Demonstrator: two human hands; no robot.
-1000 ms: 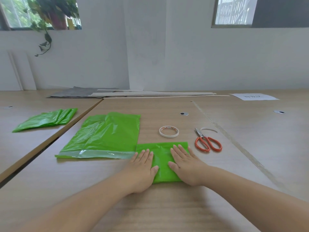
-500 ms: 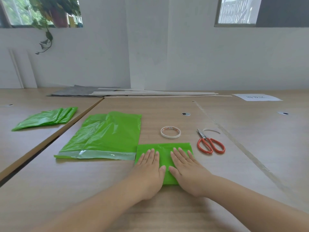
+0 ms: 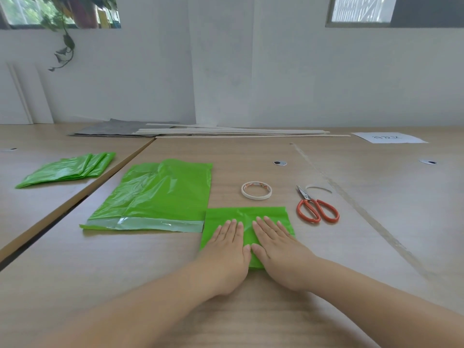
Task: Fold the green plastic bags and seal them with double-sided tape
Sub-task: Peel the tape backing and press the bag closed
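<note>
Surface: wood-grain table [image 3: 251,310], bare board under both forearms.
Left hand [image 3: 226,249]: flat, fingers straight and together, palm pressing the left part of the folded green bag [image 3: 251,214]; it grips nothing.
Right hand [image 3: 278,247]: also flat, thumb nearly touching the left thumb, pressing the bag's right part.
Why: both palms seem to be flattening the fold so the crease holds for taping.
Bag edges: far edge shows beyond the fingertips; left edge lies just beside the unfolded green bag [image 3: 163,194].
Unfolded bag: left of the left hand, a shiny strip [image 3: 150,223] along its near edge.
Tape roll [image 3: 256,190]: just beyond the fingertips, apart from the bag, an easy reach.
Scissors [image 3: 316,209]: beyond and right of the right hand, handles nearest.
Open room: bare board right of the right hand.
Folded pile [image 3: 67,168]: far left, across the table seam, well apart.
</note>
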